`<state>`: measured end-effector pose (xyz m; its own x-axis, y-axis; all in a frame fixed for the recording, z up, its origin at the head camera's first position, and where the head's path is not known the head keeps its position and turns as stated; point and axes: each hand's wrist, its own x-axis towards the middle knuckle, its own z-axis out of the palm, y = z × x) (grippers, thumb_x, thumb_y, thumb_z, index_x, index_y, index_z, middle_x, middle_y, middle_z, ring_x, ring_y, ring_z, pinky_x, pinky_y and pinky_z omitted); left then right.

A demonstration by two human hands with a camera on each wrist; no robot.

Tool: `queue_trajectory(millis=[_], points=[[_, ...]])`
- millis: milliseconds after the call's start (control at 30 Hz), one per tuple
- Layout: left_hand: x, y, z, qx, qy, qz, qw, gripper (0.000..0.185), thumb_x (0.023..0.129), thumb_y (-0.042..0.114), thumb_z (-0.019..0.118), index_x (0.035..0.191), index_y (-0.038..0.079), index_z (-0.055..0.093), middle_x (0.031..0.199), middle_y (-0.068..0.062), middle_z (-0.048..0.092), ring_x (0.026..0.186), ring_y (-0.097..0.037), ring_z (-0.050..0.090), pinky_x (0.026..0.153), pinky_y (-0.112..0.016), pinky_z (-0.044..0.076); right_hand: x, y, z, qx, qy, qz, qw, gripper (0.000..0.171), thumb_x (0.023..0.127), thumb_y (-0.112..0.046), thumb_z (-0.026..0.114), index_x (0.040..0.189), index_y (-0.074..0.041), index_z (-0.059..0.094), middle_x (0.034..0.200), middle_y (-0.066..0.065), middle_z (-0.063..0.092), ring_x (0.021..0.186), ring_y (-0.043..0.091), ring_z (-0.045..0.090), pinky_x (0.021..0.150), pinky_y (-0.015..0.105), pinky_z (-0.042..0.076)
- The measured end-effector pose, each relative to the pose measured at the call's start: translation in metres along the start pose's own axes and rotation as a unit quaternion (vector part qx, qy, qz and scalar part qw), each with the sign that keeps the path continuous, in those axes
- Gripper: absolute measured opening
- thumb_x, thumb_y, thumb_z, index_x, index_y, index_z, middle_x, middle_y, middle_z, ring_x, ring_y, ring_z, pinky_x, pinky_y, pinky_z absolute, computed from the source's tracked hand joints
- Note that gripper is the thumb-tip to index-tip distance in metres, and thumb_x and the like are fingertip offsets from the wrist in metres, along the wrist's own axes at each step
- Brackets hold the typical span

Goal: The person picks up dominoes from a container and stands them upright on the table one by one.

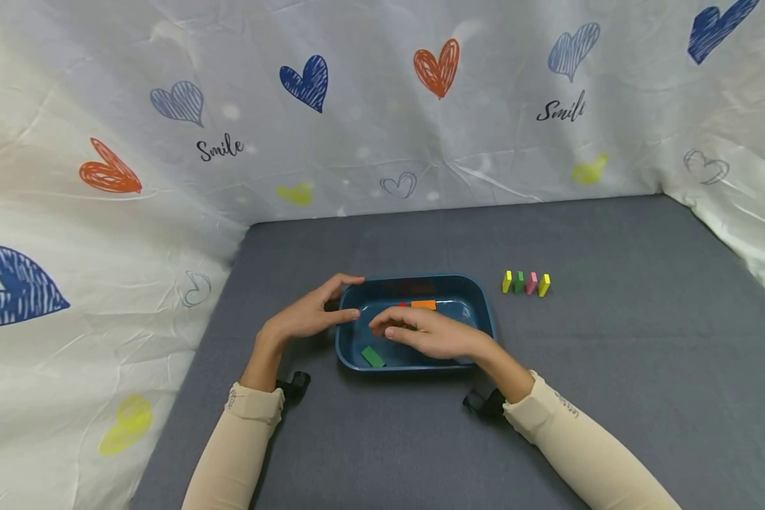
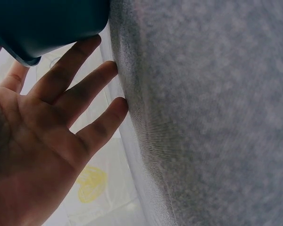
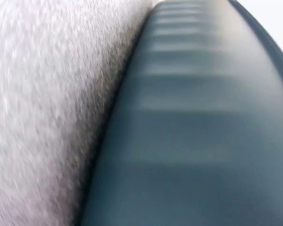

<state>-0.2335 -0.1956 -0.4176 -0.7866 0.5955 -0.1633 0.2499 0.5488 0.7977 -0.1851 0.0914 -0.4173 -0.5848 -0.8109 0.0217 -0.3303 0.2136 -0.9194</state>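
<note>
Open grey mat (image 1: 612, 368) right of the blue tray (image 1: 484, 312); four upright blocks (image 1: 525, 283) stand behind.

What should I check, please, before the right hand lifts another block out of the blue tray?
1. Tray steadied: ok. The left hand rests at the left rim of the blue tray, fingers straight.
2. Right hand in the tray: ok. The right hand reaches over its inside.
3. Block pinched: cannot tell. The fingers hide what lies under them.
4. Blocks left in the tray: ok. A green block and an orange block lie inside.
5. Row outside standing: ok. The four blocks stand upright on the grey mat, right of the tray.
</note>
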Motion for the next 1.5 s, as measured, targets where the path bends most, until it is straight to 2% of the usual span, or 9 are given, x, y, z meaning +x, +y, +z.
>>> queue_trajectory(millis=[233, 533, 833, 1000, 1233, 1400, 1500], points=[[0.001, -0.001, 0.001, -0.004, 0.001, 0.002, 1.0, 0.058, 0.1, 0.037, 0.066, 0.151, 0.033, 0.038, 0.165, -0.002, 0.03, 0.151, -0.04, 0.034, 0.114, -0.065, 0.036, 0.001, 0.0, 0.007, 0.042, -0.035, -0.016, 0.998, 0.041, 0.112, -0.016, 0.039, 0.147, 0.004, 0.045, 0.144, 0.023, 0.055, 0.134, 0.036, 0.055, 0.112, 0.034, 0.047], [0.0, 0.0, 0.0, -0.01, -0.003, 0.004, 0.9999, 0.061, 0.1, 0.035, 0.067, 0.153, 0.026, 0.037, 0.163, -0.004, 0.035, 0.146, -0.035, 0.043, 0.114, -0.063, 0.038, 0.003, -0.004, 0.014, 0.013, -0.071, 0.009, 0.997, 0.043, 0.112, -0.02, 0.04, 0.151, -0.004, 0.043, 0.149, 0.016, 0.053, 0.138, 0.029, 0.052, 0.114, 0.033, 0.043], [-0.001, -0.002, 0.001, -0.016, -0.004, 0.004, 0.9999, 0.059, 0.1, 0.036, 0.066, 0.152, 0.031, 0.037, 0.165, -0.003, 0.031, 0.148, -0.036, 0.041, 0.112, -0.062, 0.04, 0.003, -0.002, 0.015, 0.016, -0.099, 0.023, 0.995, 0.046, 0.112, -0.021, 0.039, 0.154, -0.002, 0.039, 0.15, 0.014, 0.054, 0.139, 0.023, 0.053, 0.114, 0.028, 0.043], [0.0, -0.004, 0.0, -0.014, -0.004, 0.007, 0.9999, 0.059, 0.1, 0.036, 0.067, 0.151, 0.031, 0.037, 0.165, -0.003, 0.031, 0.147, -0.036, 0.041, 0.113, -0.062, 0.04, 0.002, -0.001, 0.012, 0.014, -0.102, 0.024, 0.994, 0.048, 0.112, -0.023, 0.04, 0.154, -0.001, 0.038, 0.15, 0.014, 0.054, 0.139, 0.025, 0.054, 0.114, 0.032, 0.044], [0.001, -0.002, 0.0, -0.01, -0.005, 0.007, 0.9999, 0.06, 0.1, 0.036, 0.067, 0.152, 0.029, 0.037, 0.164, -0.003, 0.032, 0.146, -0.035, 0.043, 0.112, -0.061, 0.04, -0.002, 0.002, 0.003, -0.003, -0.099, 0.037, 0.994, 0.047, 0.11, -0.028, 0.047, 0.152, -0.007, 0.045, 0.147, 0.009, 0.058, 0.134, 0.02, 0.058, 0.11, 0.031, 0.047], [0.001, -0.001, 0.0, -0.008, -0.003, 0.001, 1.0, 0.063, 0.099, 0.036, 0.068, 0.153, 0.027, 0.037, 0.163, -0.003, 0.034, 0.144, -0.034, 0.045, 0.111, -0.061, 0.042, -0.006, 0.002, -0.005, -0.031, -0.07, 0.034, 0.996, 0.042, 0.109, -0.029, 0.051, 0.144, -0.007, 0.055, 0.138, 0.009, 0.064, 0.12, 0.017, 0.064, 0.103, 0.034, 0.051], [0.002, -0.001, 0.0, -0.006, -0.002, -0.004, 1.0, 0.063, 0.099, 0.038, 0.068, 0.153, 0.028, 0.036, 0.163, -0.003, 0.033, 0.145, -0.035, 0.044, 0.111, -0.061, 0.041, -0.007, 0.001, -0.007, -0.05, -0.047, 0.032, 0.997, 0.041, 0.108, -0.03, 0.052, 0.142, -0.008, 0.057, 0.138, 0.009, 0.065, 0.118, 0.017, 0.064, 0.102, 0.038, 0.051]])
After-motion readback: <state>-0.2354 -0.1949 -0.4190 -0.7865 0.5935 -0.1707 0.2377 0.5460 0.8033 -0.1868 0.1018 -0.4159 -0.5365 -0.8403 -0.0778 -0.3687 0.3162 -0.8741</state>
